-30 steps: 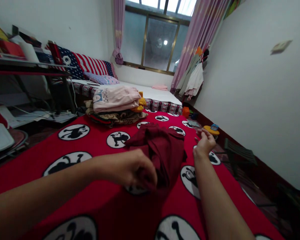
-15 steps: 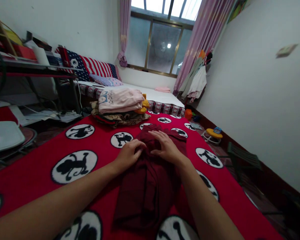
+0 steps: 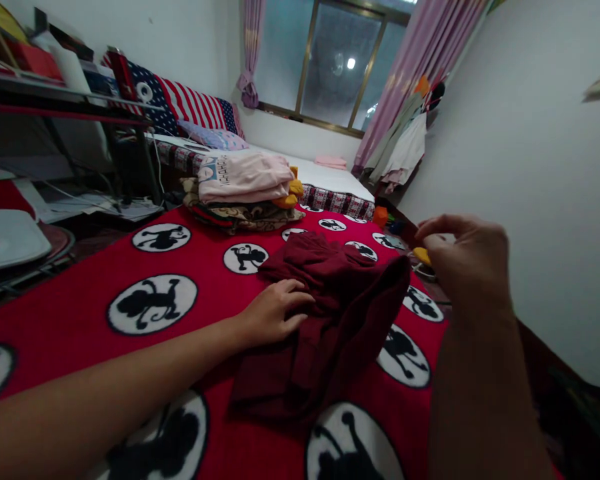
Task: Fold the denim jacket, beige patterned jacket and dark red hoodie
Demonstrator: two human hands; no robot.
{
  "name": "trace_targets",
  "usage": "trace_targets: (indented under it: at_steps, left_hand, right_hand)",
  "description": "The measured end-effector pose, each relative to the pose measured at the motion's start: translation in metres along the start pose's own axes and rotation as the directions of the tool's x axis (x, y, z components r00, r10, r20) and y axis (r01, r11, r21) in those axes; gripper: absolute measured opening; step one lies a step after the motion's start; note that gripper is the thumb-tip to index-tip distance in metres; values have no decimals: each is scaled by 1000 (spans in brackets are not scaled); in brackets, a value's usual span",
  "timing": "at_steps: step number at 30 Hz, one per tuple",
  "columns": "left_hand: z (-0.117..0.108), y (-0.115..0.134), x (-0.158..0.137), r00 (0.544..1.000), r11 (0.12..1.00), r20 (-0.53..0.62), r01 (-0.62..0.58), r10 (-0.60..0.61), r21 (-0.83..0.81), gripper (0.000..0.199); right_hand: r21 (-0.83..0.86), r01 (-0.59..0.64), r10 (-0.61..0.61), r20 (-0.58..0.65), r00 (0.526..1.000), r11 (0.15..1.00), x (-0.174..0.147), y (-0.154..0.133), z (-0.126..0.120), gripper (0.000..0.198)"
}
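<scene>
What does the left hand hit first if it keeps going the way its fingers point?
The left hand lies flat, fingers pointing right, already touching the bunched maroon garment. That cloth is first in line.

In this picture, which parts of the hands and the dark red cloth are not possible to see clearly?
- Head view: right hand shows its back; fingertip contents hidden.
- Left hand palm, hidden against the dark red garment.
- Garment type: bunched folds hide its shape.
- Folded pile: lower layers covered by the pink top.
</scene>
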State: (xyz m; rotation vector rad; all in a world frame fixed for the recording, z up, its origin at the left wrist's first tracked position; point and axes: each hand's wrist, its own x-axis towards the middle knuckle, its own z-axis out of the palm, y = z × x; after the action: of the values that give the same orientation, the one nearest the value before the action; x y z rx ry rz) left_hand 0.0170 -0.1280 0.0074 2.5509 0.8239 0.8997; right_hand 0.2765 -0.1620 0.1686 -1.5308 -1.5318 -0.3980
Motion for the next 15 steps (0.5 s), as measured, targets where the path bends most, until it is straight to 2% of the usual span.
trace_targets:
  at_steps: [2,4,7,9,12,15]
  left_hand:
    - [1,9,-4,997,999,65,-34,33,13,33]
    - [1,15,-7,994,997,101,-55,49,57,25]
    - [2,17,-7,996,995,93,-20,11,100,17]
    - [4,14,-5,997,993,65,30,-38,112,16]
    - [8,9,-2,997,989,15,70,-73,133,15]
    - [10,6,-2,998,988,-3,66,-67,136,14]
  right_hand:
    - [32,15,-11,-120,993,999,-5,-18,-3,18]
    - [101,60,-53,-77,996,993,-10,-38,0,17]
    - [172,117,-141,133,981,978,-17,-53,17,15]
    - [141,127,-166,314,935,982,-21,-51,34,15]
    - [-48,130,-84,544,835,990,-32,-38,59,23]
    - [-267,178,39,644,764,947,-46,-23,72,49]
